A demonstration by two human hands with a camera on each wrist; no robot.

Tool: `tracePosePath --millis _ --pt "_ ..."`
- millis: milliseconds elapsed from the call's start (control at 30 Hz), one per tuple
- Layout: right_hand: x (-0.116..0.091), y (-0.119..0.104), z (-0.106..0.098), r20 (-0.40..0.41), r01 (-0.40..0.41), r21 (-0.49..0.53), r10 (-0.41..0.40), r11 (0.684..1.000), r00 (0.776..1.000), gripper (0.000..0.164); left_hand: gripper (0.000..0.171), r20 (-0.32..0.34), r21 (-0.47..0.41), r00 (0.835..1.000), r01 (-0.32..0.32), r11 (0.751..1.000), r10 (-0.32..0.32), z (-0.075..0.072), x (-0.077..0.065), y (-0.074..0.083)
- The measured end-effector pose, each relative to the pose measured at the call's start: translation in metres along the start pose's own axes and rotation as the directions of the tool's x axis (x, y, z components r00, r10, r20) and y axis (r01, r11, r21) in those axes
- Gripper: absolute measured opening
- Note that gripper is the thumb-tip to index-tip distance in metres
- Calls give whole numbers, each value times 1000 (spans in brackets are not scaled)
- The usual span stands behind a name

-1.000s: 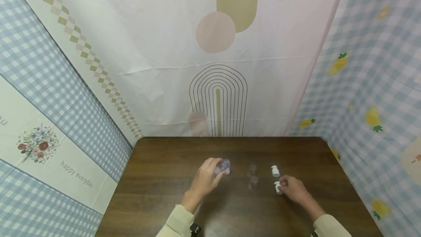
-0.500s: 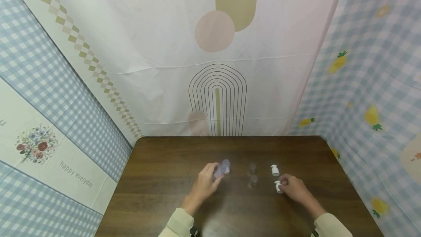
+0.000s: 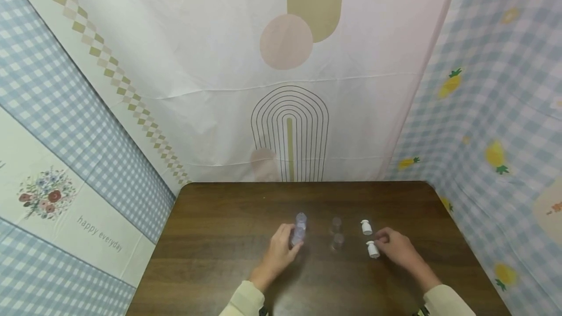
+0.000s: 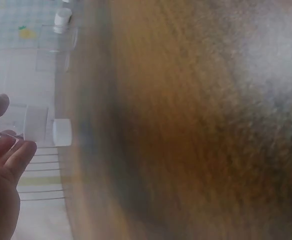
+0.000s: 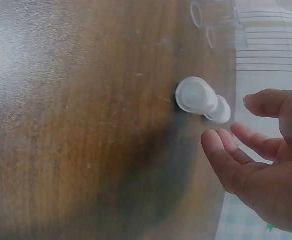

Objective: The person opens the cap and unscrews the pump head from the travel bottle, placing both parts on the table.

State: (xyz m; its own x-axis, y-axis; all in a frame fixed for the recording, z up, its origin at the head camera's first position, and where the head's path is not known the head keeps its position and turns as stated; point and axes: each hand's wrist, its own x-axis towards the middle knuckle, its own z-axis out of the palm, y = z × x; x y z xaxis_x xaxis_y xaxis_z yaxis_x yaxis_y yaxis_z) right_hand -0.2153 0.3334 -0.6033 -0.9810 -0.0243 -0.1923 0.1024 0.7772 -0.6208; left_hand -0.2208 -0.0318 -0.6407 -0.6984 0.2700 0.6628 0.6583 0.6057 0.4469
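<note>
My left hand (image 3: pixel 278 251) holds a small clear cup-shaped container (image 3: pixel 298 236) between thumb and fingers. Its lower end looks white in the left wrist view, where the container (image 4: pixel 36 122) is tilted sideways by the camera. Just behind it in the head view stands a similar clear container (image 3: pixel 301 219) with a white part. To the right, my right hand (image 3: pixel 397 247) is beside the nearer small white bottle (image 3: pixel 373 249), its fingers apart from it. In the right wrist view, a gap shows between the fingertips (image 5: pixel 211 137) and the white bottle (image 5: pixel 196 95). A second white bottle (image 3: pixel 366 227) stands behind.
Two clear, see-through cups (image 3: pixel 337 242) stand one behind the other between my hands. Everything rests on a dark brown wooden table (image 3: pixel 210 257). Its far edge meets a patterned white curtain (image 3: pixel 210 126); checked cloths hang at both sides.
My left hand has moved the clear container rightward and slightly nearer, in front of the other one. My right hand has let go of the nearer white bottle and drawn slightly right.
</note>
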Motion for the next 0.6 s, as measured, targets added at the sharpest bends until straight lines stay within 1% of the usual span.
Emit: tracePosePath --millis 133,300,467,600 --pt "-2 -1 -7 -18 9 -14 -9 1000 1000 33 50 14 -10 999 33 999 -33 5 -3 1" --pt "-4 -6 -14 -64 38 -43 -40 998 997 32 49 32 -14 997 74 997 -73 9 -6 2" --pt "-8 -14 -14 -102 89 -72 -96 993 990 32 48 55 -25 993 104 994 -102 11 -7 4" --pt "-10 -18 -13 -121 116 -75 -124 990 985 31 47 79 -31 987 141 990 -138 13 -8 5"
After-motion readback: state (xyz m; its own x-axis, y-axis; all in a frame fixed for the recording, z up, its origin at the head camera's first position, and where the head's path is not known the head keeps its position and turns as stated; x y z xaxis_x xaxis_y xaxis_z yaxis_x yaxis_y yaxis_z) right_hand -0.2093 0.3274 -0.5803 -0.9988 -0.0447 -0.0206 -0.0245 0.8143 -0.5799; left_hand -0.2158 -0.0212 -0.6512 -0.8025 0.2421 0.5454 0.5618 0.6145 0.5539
